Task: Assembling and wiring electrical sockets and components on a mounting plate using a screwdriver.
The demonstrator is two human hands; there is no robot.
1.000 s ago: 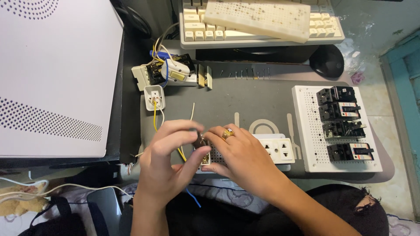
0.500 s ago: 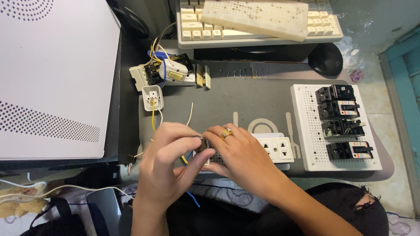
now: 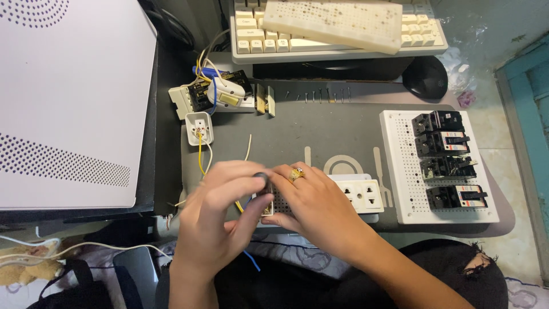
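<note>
My left hand (image 3: 220,220) pinches a small dark round tool end (image 3: 261,177) between thumb and fingers, above a small white perforated block (image 3: 275,201). My right hand (image 3: 317,209), with a gold ring (image 3: 297,173) on one finger, grips that block from the right and holds it at the near edge of the grey mat (image 3: 320,131). Yellow and blue wires (image 3: 247,260) run out under my hands. A white double socket (image 3: 361,194) lies just right of my right hand. The lower part of the tool is hidden.
A white perforated panel (image 3: 400,171) with several black breakers lies at the right. A small white socket (image 3: 199,127) with a yellow wire and a cluster of wired parts (image 3: 214,94) lie at the back left, near a row of screws (image 3: 317,96). Behind them are a keyboard (image 3: 257,34) and a black mouse (image 3: 426,77). A white case (image 3: 63,97) stands at the left.
My left fingers have shifted slightly around the dark tool end. Both hands stay on the same spot over the block.
</note>
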